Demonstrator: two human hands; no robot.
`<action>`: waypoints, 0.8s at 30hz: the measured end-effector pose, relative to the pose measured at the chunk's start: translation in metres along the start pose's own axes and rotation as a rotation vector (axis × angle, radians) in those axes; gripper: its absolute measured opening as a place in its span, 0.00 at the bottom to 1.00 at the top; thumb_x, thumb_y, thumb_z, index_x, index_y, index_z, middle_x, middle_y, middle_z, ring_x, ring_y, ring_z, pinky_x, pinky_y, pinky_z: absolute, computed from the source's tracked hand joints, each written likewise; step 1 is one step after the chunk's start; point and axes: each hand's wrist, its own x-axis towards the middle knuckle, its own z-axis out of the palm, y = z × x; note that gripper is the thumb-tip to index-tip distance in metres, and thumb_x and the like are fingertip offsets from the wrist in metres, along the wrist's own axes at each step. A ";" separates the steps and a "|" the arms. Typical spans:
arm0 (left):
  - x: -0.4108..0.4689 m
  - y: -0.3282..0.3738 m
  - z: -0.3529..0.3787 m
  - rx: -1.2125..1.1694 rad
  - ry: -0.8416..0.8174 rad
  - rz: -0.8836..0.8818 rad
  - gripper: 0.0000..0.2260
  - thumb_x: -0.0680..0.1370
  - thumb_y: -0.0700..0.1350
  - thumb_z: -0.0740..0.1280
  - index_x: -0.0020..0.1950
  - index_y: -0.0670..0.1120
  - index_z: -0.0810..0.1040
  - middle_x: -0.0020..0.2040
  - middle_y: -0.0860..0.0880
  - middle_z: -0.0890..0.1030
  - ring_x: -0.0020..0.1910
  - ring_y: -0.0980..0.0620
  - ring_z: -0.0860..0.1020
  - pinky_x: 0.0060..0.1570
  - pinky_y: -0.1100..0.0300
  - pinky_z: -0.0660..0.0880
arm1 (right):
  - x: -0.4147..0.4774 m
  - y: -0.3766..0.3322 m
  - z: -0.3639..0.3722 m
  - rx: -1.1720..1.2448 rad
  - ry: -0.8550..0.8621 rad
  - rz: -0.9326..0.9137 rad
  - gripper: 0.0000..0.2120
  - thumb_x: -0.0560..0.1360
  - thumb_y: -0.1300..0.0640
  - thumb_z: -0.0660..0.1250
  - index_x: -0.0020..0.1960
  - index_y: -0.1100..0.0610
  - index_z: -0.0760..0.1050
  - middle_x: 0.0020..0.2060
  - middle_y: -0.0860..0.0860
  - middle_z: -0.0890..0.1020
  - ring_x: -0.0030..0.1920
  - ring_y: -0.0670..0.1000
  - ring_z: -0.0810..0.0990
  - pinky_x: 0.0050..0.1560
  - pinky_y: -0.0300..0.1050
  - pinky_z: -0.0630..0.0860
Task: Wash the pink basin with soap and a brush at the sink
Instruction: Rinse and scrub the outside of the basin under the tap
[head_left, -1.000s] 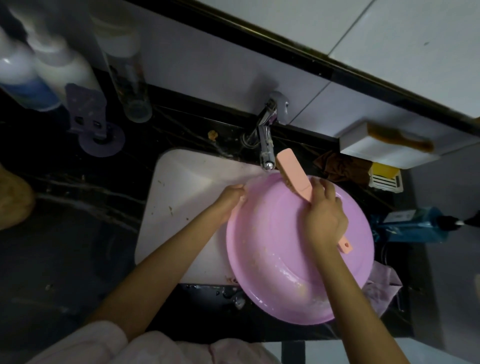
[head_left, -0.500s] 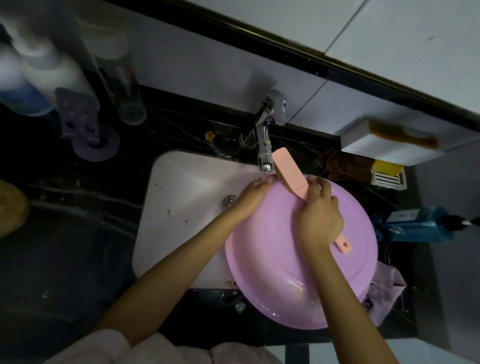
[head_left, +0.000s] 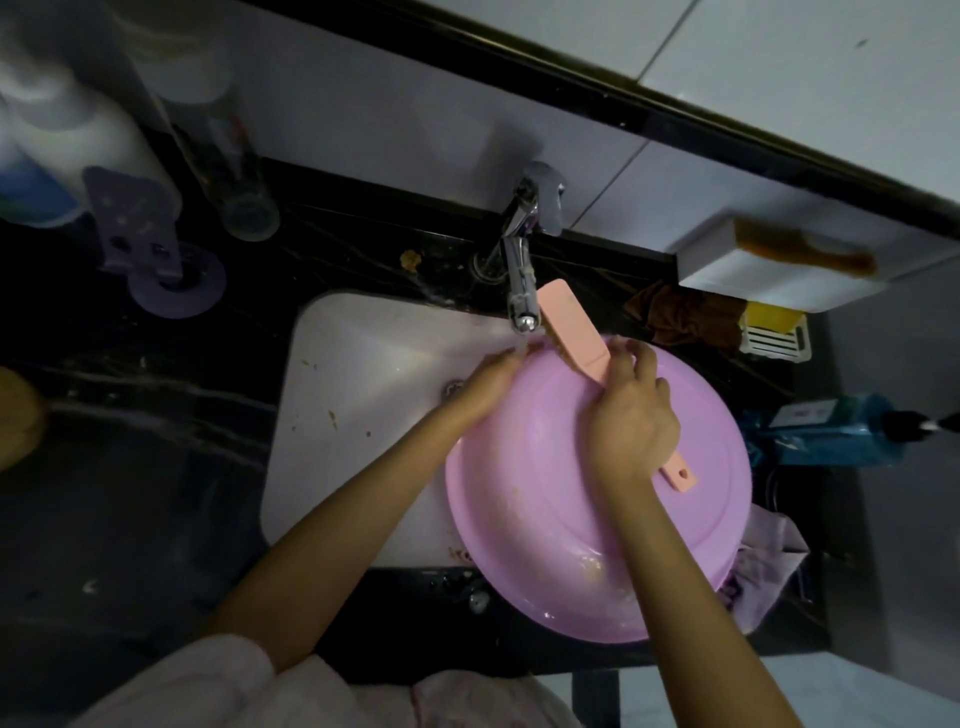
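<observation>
Pink basin (head_left: 566, 525) sits tilted over the right side of the white sink (head_left: 358, 395), its near edge over the black bench (head_left: 130, 467). Right hand (head_left: 631, 415) has a tight grip on the pink brush (head_left: 571, 332) handle, brush head at the basin's far rim beside the tap (head_left: 521, 291). Left hand (head_left: 488, 382) is at the basin's far-left rim under the spout; its grip cannot be told.

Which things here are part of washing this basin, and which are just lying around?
In use: basin, brush in the right hand, left hand holding the rim, tap, sink.
Lying about: brown cloth, blue bottle, purple holder, white shelf.
</observation>
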 end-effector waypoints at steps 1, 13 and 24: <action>-0.002 -0.009 -0.004 0.005 0.029 -0.003 0.20 0.79 0.55 0.56 0.67 0.50 0.74 0.66 0.49 0.75 0.68 0.51 0.70 0.71 0.49 0.62 | -0.001 0.001 0.000 0.003 0.004 -0.007 0.24 0.73 0.64 0.61 0.69 0.55 0.68 0.67 0.53 0.70 0.49 0.59 0.74 0.32 0.44 0.64; -0.002 0.013 0.004 -0.142 -0.019 -0.001 0.15 0.82 0.45 0.55 0.66 0.46 0.74 0.65 0.48 0.75 0.66 0.52 0.71 0.69 0.62 0.64 | 0.000 0.000 -0.001 -0.009 0.012 -0.017 0.24 0.73 0.65 0.61 0.69 0.57 0.68 0.66 0.54 0.71 0.47 0.59 0.75 0.32 0.44 0.62; -0.004 0.020 0.008 -0.049 -0.004 -0.144 0.21 0.78 0.56 0.57 0.68 0.51 0.73 0.68 0.49 0.73 0.66 0.50 0.70 0.69 0.58 0.59 | 0.000 -0.005 0.001 -0.010 0.015 -0.021 0.21 0.73 0.65 0.62 0.66 0.60 0.70 0.63 0.56 0.72 0.44 0.60 0.75 0.31 0.44 0.60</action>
